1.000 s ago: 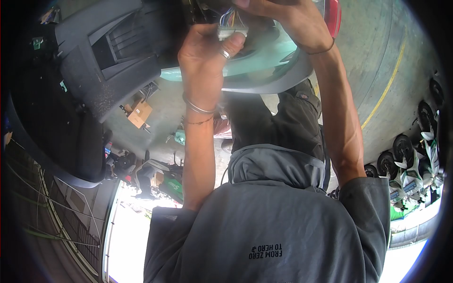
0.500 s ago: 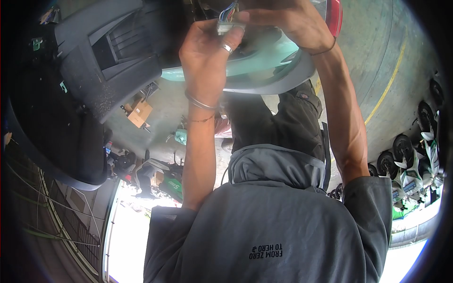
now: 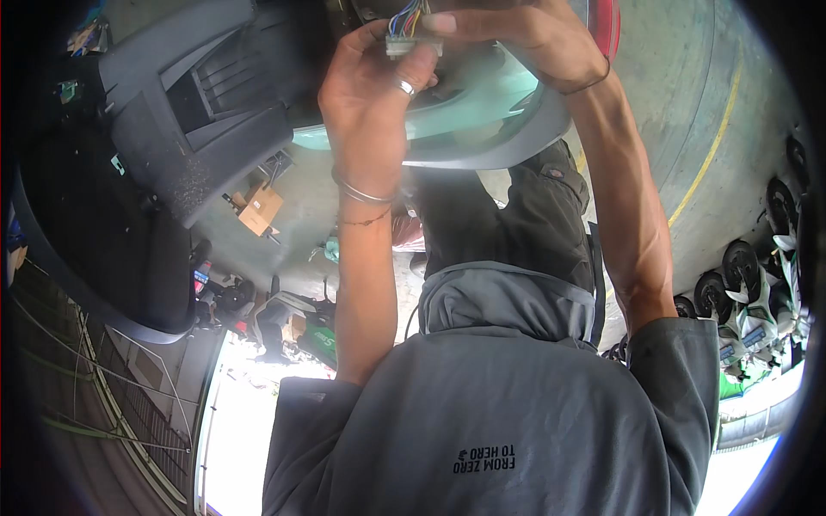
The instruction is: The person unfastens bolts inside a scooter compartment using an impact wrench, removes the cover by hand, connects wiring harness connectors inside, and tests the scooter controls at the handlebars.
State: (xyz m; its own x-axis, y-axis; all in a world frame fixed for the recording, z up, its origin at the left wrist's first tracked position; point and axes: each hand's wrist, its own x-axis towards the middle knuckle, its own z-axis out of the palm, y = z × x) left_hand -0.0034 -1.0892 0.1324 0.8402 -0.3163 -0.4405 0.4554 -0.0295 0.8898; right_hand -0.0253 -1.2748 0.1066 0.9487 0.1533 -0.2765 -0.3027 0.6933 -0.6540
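Note:
My left hand [image 3: 366, 103], with a ring and bracelets, pinches a white wire connector [image 3: 413, 46] between thumb and fingers near the top of the view. Several thin coloured wires [image 3: 404, 19], blue, yellow and red among them, run up from the connector. My right hand [image 3: 533, 43] reaches in from the right, its thumb tip against the wires just above the connector; its other fingers are partly hidden. Right below both hands is a mint-green vehicle panel [image 3: 465, 120] with a grey edge.
A large dark plastic part [image 3: 206, 95] fills the upper left. A red light [image 3: 606, 39] sits beyond my right wrist. A cardboard box [image 3: 260, 208] lies on the floor. Several motorbikes [image 3: 744, 275] stand at the right, and others [image 3: 292, 318] lower left.
Both hands and the connector have shifted slightly left. The connector's face shows more fully, and the right thumb has slid a little along the wires.

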